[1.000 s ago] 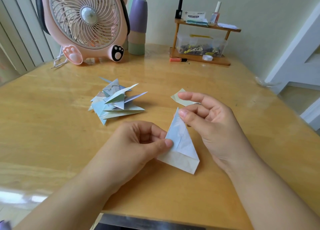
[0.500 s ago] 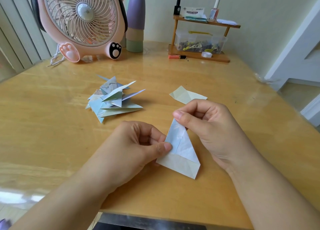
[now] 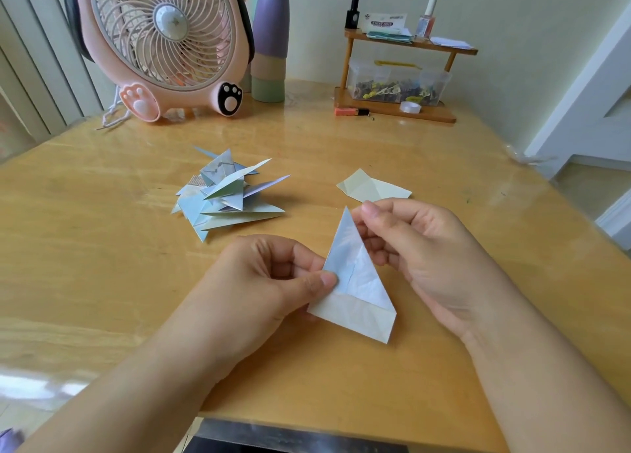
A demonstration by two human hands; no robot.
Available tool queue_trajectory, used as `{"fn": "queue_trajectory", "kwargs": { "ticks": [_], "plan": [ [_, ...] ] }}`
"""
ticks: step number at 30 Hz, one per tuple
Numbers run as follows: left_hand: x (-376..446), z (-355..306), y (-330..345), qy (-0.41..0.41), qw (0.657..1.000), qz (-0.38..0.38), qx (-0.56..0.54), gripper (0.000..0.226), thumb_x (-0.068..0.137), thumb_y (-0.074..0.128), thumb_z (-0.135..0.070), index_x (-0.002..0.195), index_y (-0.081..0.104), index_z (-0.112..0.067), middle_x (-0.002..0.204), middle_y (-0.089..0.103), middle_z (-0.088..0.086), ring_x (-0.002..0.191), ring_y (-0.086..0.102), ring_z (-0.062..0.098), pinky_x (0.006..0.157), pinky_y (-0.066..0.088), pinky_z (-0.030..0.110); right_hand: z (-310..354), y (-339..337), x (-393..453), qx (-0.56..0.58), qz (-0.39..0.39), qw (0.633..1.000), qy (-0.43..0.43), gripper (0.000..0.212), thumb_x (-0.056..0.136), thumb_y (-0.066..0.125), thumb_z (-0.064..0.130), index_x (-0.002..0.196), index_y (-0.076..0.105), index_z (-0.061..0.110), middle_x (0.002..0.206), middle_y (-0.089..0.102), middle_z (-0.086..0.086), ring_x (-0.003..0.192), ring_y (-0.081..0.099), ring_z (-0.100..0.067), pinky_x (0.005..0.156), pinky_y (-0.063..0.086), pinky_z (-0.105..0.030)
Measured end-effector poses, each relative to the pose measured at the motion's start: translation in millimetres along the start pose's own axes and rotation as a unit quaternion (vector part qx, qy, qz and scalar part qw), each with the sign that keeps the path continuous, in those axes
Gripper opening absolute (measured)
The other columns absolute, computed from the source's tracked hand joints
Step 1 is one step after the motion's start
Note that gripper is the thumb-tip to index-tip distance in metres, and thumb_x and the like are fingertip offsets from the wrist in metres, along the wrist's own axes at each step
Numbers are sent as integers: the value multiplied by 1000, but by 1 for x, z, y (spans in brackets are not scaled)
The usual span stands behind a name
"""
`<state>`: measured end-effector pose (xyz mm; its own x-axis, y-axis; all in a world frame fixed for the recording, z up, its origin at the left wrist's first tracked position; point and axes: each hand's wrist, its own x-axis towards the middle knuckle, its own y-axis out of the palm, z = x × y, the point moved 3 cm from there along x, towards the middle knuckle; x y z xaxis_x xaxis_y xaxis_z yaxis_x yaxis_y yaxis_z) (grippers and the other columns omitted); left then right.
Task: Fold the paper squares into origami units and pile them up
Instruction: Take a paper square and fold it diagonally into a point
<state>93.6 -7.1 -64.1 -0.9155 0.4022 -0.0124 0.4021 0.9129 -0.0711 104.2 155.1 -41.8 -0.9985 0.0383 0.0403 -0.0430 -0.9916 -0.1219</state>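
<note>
Left hand (image 3: 269, 282): my fingers are curled, thumb and forefinger pinching the left edge of the folded paper (image 3: 358, 282) about halfway up. Right hand (image 3: 420, 247): fingers loosely curled behind the paper's upper right edge, forefinger tip at the top point, thumb hidden behind the sheet. Looks like a pinch, but I can't confirm thumb contact.

The paper is a tall triangle, apex pointing away from me, pale blue face with creases, and a cream band folded across the bottom. It is held just above the tabletop (image 3: 102, 247), near the front edge, between both hands.

Left of it, further back, is the pile of finished units (image 3: 225, 196): blue, lilac and pale green pointed pieces, loosely heaped. Right of the pile, just beyond my right hand, a cream partly folded sheet (image 3: 372, 186) lies flat.

Back row: pink fan (image 3: 164, 39) with paw feet, pastel vase (image 3: 269, 42), wooden shelf (image 3: 399, 107). The white pack (image 3: 386, 22) on the shelf reads "STICKY NOTE"; the smaller print is illegible.
</note>
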Motion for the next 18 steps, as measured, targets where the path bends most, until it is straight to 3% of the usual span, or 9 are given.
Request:
{"fn": "queue_trajectory", "kwargs": {
  "ticks": [3, 6, 9, 12, 15, 18],
  "plan": [
    [1, 0, -3, -2, 998, -33, -48, 9, 60, 72, -27, 60, 70, -19, 54, 62, 5, 49, 51, 13, 53, 38, 23, 2, 0, -4, -33, 31, 999, 13, 25, 67, 66, 39, 75, 70, 16, 64, 64, 4, 61, 55, -5, 62, 43, -17],
    [2, 0, -6, -4, 995, -61, -78, 8, 62, 75, -19, 64, 69, -15, 54, 62, 5, 46, 53, 12, 54, 43, 23, -2, 0, -4, -80, 31, 996, 12, 10, 80, 68, 23, 73, 68, 16, 57, 61, 8, 56, 52, -5, 58, 42, -14],
    [0, 0, -9, 8, 997, -72, -5, 21, 74, 75, -11, 85, 60, -21, 55, 63, 0, 47, 55, 12, 53, 41, 20, -6, 1, -2, -97, 22, 995, 24, 8, 81, 69, 19, 74, 69, 16, 58, 63, 10, 55, 54, -1, 57, 42, -11],
    [-7, -5, -18, 98, 987, -73, 100, 27, 80, 68, -18, 91, 50, -35, 72, 68, -4, 62, 60, 16, 59, 46, 26, -8, 1, -2, -95, 29, 994, 52, 7, 79, 71, 20, 74, 70, 16, 62, 66, 8, 61, 56, -1, 61, 41, -10],
    [-15, -11, -30, 226, 926, -51, 297, 37, 70, 58, -11, 92, 52, -41, 93, 55, -17, 85, 57, 8, 65, 44, 11, -10, 1, -1, -108, 42, 991, 73, 8, 76, 73, 23, 71, 72, 18, 65, 65, 2, 61, 53, -5, 61, 39, -17],
    [-13, -6, -32, 276, 857, -9, 434, 38, 71, 60, -8, 100, 60, -32, 103, 49, -17, 93, 50, 2, 76, 38, 5, -10, 4, -1, -123, 54, 988, 80, 8, 76, 74, 23, 71, 72, 17, 59, 61, 3, 54, 47, -5, 53, 34, -15]
  ]
}}
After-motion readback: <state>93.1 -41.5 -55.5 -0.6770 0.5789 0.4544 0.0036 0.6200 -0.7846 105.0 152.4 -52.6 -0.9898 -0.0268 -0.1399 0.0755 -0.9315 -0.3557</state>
